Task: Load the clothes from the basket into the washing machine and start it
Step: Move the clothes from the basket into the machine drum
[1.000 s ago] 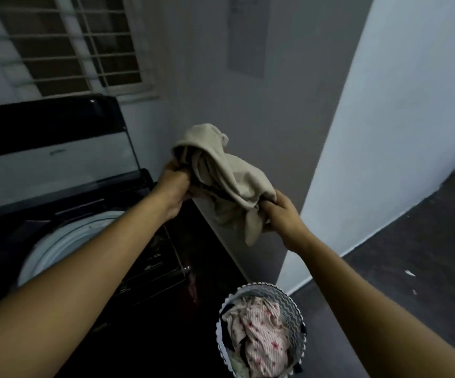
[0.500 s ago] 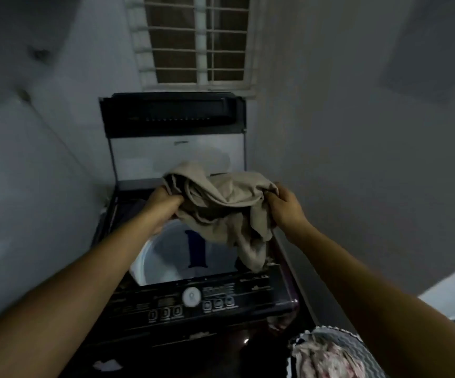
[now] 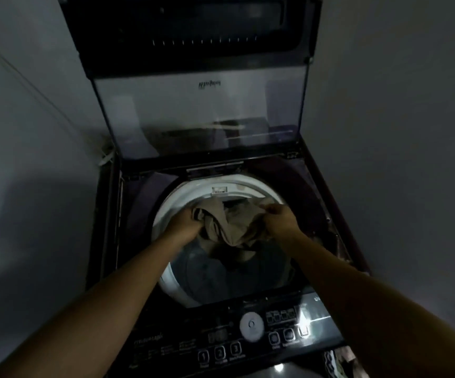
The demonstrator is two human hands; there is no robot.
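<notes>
left hand [image 3: 186, 223], right hand [image 3: 278, 221] grip beige cloth [image 3: 226, 227] in drum [image 3: 166, 208] (buttons [image 3: 220, 352] 1–3).

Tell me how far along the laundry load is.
Done: lid open. In hand: left hand and right hand grip a beige garment inside the drum mouth. Left: release it, load whatever the basket holds, barely in view, then start from the control panel.

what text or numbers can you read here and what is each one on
"1", "2", "3": one on each of three buttons at the front of the control panel.
Logo on the raised lid: blurred, unreadable.
Script word and the button captions on the panel: too small and blurred to read.
</notes>
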